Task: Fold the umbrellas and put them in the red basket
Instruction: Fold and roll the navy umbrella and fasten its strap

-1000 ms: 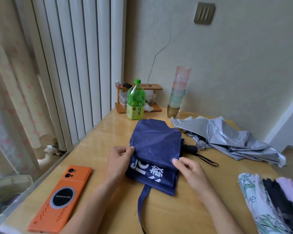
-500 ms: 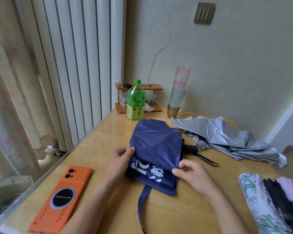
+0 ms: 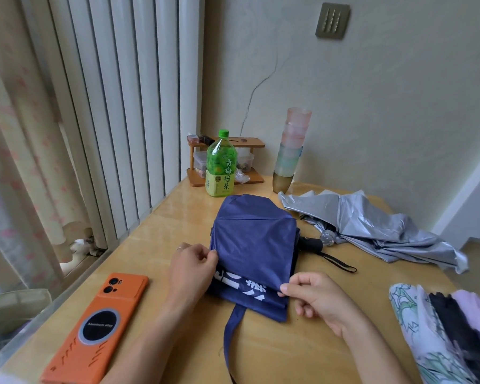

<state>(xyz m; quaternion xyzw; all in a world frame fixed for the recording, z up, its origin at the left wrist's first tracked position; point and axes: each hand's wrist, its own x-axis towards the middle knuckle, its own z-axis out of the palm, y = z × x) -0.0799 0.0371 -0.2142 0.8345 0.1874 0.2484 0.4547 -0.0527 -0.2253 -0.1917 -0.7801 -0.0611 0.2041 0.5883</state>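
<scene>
Pale wall and white vertical blinds (image 3: 122, 106) back a wooden bench (image 3: 178, 217) seen from the head view; a patterned curtain (image 3: 17, 134) hangs at far left.

Head view, task items: a blue umbrella (image 3: 254, 245) lies collapsed and flat at the middle of the bench, its canopy partly folded, white lettering showing under the top flap. Its blue strap (image 3: 230, 333) trails toward the near edge. Its black handle (image 3: 311, 243) juts out to the right, touching the silver umbrella (image 3: 372, 225), which lies loose and unfolded at the right rear. More folded fabric, a floral umbrella (image 3: 416, 328) among it, sits at the near right edge.

Hands: the left hand (image 3: 191, 268) rests on the bench, its fingers (image 3: 209, 256) pinching the left edge of the top flap. The right hand (image 3: 316, 297) pinches the flap's near right corner between thumb and forefinger, remaining fingers curled under.

Other items: an orange phone (image 3: 94, 328) lies face down at near left, well apart from the blue umbrella. A green tea bottle (image 3: 221, 167) stands upright just behind the blue umbrella, in front of a small wooden rack (image 3: 247, 141). A stack of coloured cups (image 3: 291, 151) stands beside the rack, against the wall.
</scene>
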